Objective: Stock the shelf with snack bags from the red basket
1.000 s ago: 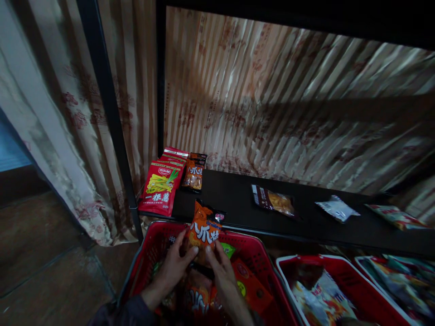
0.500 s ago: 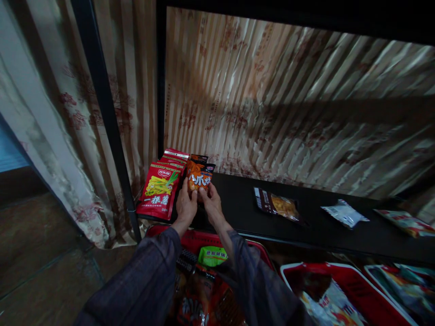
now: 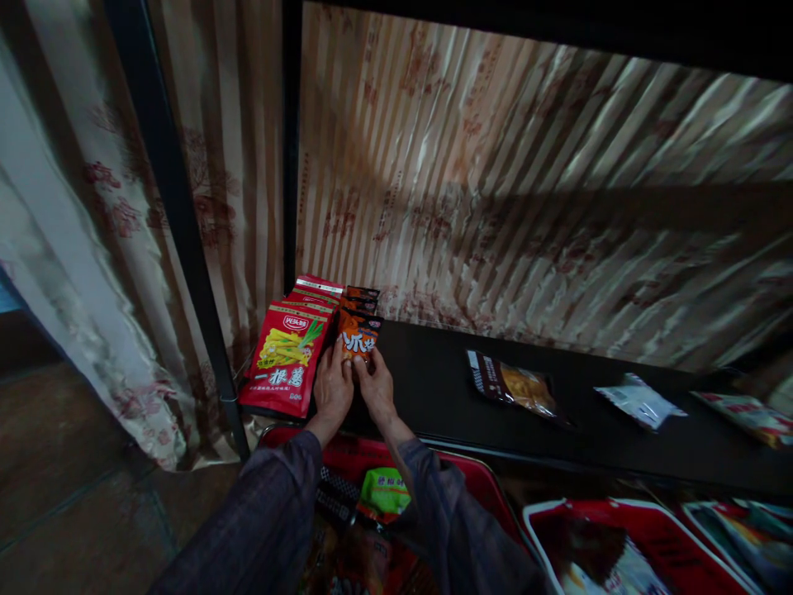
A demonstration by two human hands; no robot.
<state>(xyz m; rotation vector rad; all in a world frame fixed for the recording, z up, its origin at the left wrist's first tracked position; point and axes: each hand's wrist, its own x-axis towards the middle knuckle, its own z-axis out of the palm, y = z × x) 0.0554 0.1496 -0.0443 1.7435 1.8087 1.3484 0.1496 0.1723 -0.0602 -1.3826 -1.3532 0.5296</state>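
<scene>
An orange and black snack bag (image 3: 359, 330) with large white lettering leans against similar orange bags (image 3: 361, 303) in a row on the black shelf. My left hand (image 3: 333, 387) grips its lower left side and my right hand (image 3: 377, 388) its lower right, both thumbs on the front. Beside my left hand stand red snack bags (image 3: 282, 364) with a picture of yellow sticks and green onion, one behind another. The lower edge of the orange bag is partly hidden by my fingers.
Farther right on the shelf (image 3: 427, 388) lie a brown snack packet (image 3: 520, 387), a white packet (image 3: 641, 401) and a red-and-white packet (image 3: 747, 413). Below are red baskets (image 3: 483, 479) of snack bags, including a green bag (image 3: 385, 492). A black post (image 3: 186, 215) stands left; a curtain (image 3: 526, 190) hangs behind.
Both hands have brought the orange bag slightly down and left, in line before the other orange bags, whose tops now show behind it. The camera view has shifted a little.
</scene>
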